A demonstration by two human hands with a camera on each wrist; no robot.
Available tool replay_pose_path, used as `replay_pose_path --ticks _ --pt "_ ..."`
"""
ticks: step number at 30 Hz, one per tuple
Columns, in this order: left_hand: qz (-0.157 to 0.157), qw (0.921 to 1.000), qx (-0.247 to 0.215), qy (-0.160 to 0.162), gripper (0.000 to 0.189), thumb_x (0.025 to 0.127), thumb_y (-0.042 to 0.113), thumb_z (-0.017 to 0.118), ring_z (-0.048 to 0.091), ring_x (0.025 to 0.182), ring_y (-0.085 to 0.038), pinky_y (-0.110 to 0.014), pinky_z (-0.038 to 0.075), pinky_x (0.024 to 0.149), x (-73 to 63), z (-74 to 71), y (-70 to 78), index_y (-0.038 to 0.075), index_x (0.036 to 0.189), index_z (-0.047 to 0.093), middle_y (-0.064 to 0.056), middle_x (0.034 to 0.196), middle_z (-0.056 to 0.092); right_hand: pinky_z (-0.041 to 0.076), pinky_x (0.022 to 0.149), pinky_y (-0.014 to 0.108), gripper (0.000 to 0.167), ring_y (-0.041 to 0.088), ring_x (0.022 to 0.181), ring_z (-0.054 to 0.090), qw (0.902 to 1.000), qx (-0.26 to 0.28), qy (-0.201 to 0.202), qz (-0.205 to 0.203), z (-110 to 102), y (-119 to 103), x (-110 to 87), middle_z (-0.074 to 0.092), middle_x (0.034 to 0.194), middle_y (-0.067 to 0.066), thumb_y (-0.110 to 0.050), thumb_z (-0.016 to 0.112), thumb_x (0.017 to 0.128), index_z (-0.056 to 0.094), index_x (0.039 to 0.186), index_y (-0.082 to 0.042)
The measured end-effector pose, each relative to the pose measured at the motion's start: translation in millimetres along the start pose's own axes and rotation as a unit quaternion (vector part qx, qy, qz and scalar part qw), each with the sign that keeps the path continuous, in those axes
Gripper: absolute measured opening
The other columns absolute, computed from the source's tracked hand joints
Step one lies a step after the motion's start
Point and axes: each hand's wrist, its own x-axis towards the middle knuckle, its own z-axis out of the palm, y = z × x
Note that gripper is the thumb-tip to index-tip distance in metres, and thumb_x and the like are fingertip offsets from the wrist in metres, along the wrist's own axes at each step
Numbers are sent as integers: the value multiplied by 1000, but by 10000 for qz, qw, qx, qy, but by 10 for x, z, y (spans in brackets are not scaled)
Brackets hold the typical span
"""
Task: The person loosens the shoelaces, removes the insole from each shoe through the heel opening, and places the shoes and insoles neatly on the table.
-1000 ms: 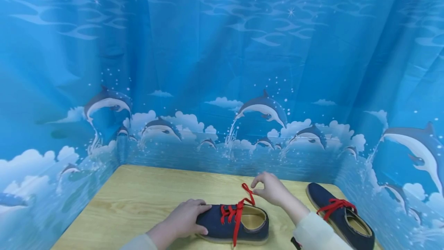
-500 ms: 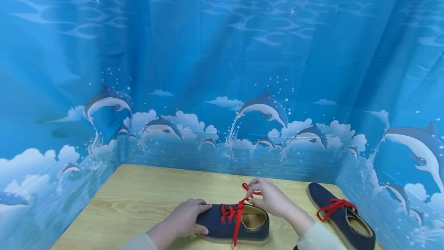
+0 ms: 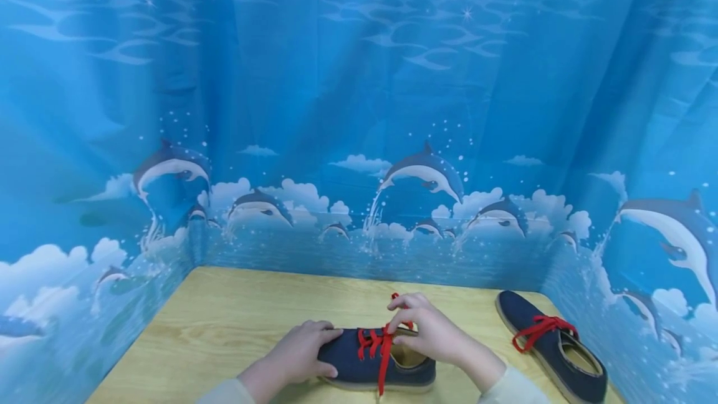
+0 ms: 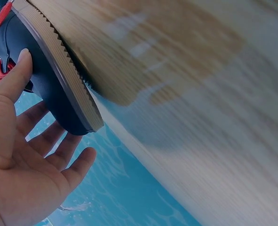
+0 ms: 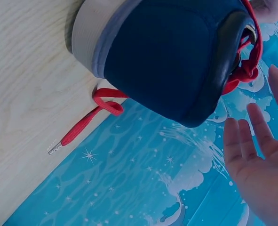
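Observation:
A navy shoe [image 3: 344,363] with a tan sole lies on the table, its toe to the left. My left hand [image 3: 300,354] holds the toe, thumb on the near side and fingers across the far side; the left wrist view shows the thumb [image 4: 20,75] pressed on the upper. Red laces run through the eyelets to a knot [image 5: 246,73]. One lace end [image 3: 384,370] hangs down the shoe's near side; the other lace end [image 5: 82,123] lies beyond it. My right hand [image 3: 429,329] hovers over the shoe's opening, fingers spread beside the knot and gripping nothing.
A second navy shoe [image 3: 586,388] stands at the table's right, its red lace [image 3: 541,327] tied in a bow. The wood-grain table [image 3: 224,310] ends at a blue curtain [image 3: 359,111] printed with dolphins, which encloses the back and sides.
My right hand has moved left and nearer, from the far lace end to over the knot and opening. The left hand keeps its hold on the toe, and the shoe stays in place.

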Motion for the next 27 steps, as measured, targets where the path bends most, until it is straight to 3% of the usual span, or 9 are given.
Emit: replay_pose_path --ticks 8,19,27 --pt "17 10000 -60 23 74 78 57 78 53 126 -31 -51 46 102 -8 -10 -8 26 142 58 -5 140 56 48 97 50 25 25 124 46 9997 4 -154 -182 28 -27 -18 54 133 -7 -12 80 85 74 97 -33" --pt "56 10000 5 77 74 78 57 78 54 125 -31 -51 47 101 -9 2 -5 26 142 59 -4 139 57 53 89 35 15 23 116 51 9970 -336 187 -668 177 32 -12 56 129 -8 -16 79 87 75 91 -30" --pt "64 9999 -46 74 74 78 57 78 54 125 -31 -51 47 101 -12 2 -4 26 142 59 -4 139 57 53 87 36 13 21 118 50 9966 -538 398 -478 88 -9 42 57 130 -5 -18 72 93 67 91 -30"
